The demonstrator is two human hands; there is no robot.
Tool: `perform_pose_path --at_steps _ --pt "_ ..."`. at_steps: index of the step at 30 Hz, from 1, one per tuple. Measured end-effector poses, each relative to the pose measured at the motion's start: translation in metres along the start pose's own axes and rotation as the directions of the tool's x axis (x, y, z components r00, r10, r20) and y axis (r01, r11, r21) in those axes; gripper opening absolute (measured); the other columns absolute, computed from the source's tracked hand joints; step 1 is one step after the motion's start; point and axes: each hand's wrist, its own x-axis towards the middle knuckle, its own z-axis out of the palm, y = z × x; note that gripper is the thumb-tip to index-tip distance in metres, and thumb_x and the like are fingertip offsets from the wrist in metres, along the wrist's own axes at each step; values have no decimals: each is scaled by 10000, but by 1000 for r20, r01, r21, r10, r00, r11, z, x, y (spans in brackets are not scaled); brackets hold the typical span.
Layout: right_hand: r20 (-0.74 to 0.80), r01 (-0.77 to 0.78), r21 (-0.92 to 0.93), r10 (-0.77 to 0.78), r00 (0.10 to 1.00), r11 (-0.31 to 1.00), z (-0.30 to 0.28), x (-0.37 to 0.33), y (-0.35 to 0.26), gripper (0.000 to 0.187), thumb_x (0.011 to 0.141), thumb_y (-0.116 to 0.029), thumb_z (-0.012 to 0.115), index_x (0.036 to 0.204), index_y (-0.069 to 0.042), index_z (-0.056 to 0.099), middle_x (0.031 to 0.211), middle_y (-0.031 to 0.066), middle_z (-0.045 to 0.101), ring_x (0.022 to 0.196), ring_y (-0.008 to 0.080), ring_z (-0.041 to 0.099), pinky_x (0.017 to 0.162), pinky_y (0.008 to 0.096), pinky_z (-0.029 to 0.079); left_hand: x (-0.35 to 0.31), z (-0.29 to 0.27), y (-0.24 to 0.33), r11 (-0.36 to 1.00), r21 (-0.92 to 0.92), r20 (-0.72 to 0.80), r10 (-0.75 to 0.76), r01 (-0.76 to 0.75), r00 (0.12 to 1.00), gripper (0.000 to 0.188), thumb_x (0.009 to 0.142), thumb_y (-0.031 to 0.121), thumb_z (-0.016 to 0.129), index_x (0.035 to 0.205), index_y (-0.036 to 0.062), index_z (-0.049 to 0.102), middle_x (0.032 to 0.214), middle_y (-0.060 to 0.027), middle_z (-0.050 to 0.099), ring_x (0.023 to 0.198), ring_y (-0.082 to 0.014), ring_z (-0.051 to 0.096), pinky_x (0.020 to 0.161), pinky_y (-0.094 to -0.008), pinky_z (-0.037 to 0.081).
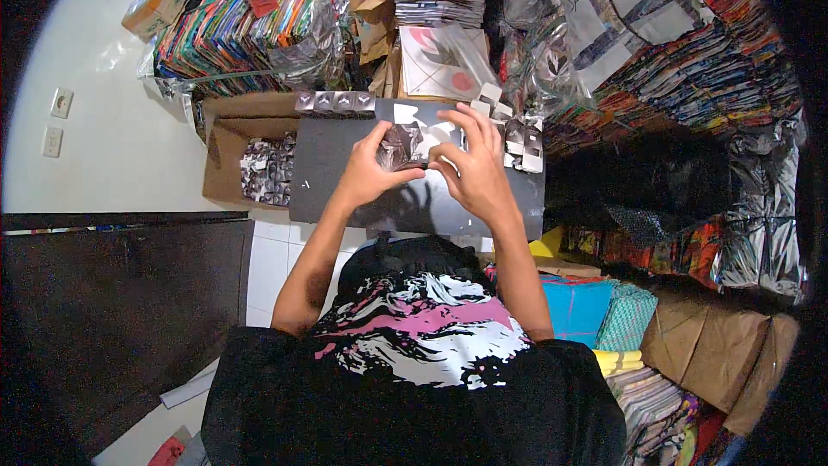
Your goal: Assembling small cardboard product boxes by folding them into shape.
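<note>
Over the dark grey work board (332, 198), a small dark printed carton (399, 147) lies between my hands. My left hand (369, 174) grips its left side, thumb along the near edge and fingers at the far one. White flaps (438, 133) stick out at the carton's right end. There my right hand (479, 174) has its thumb and forefinger curled together at the flaps, with the other fingers stretched above. The fingertips partly hide the flap edges.
A brown cardboard box (226, 151) filled with small cartons stands left of the board. A row of finished-looking cartons (336, 103) lines the far edge. Open white-flapped cartons (522, 142) crowd the right. Stacked packages (655, 60) rise behind and right.
</note>
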Motion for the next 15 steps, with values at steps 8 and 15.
perform_pose_path --at_steps 8,15 --pt "136 -55 130 37 990 990 16 -12 8 113 868 -129 739 956 -80 688 1424 110 523 1443 410 370 1169 586 322 -2 -2 3 1000 9 48 3 -4 999 727 657 369 984 1170 28 597 1003 -131 717 926 -246 705 861 -385 546" --pt "136 -34 103 20 991 994 12 -8 8 146 837 -148 777 940 -76 702 1429 123 526 1440 409 379 1164 566 336 -10 3 -4 998 58 14 -17 16 1000 756 651 378 984 1197 23 600 1033 -155 718 943 -258 709 863 -392 547"
